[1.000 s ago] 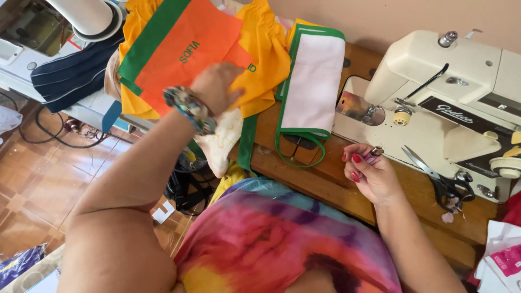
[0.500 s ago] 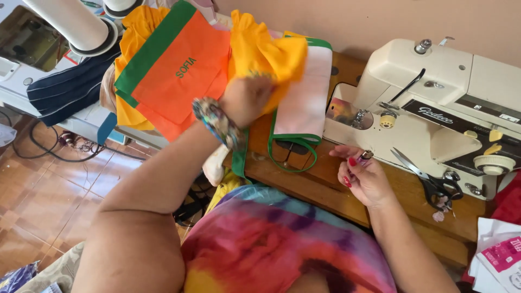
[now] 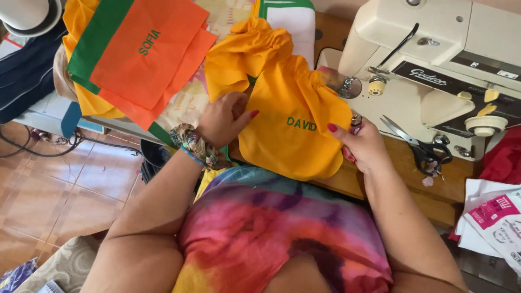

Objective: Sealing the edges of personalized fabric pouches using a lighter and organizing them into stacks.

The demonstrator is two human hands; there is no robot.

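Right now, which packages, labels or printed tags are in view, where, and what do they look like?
Paper packet: lower right edge, white with a pink-magenta panel.
Nameplate: sewing machine front, long black strip, pale lettering.
Stitched label: yellow cloth between both hands, green letters.
Stitched label: orange panel, upper left, green letters.

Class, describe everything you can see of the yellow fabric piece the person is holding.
The yellow fabric piece looks like soft woven cloth, bright yellow-orange, with green stitched lettering on its front. Its upper part is gathered into ruffled folds; the lower part hangs smooth with a rounded edge. It is held up over the wooden table in front of the sewing machine. The left hand grips its left side, the right hand its right edge.
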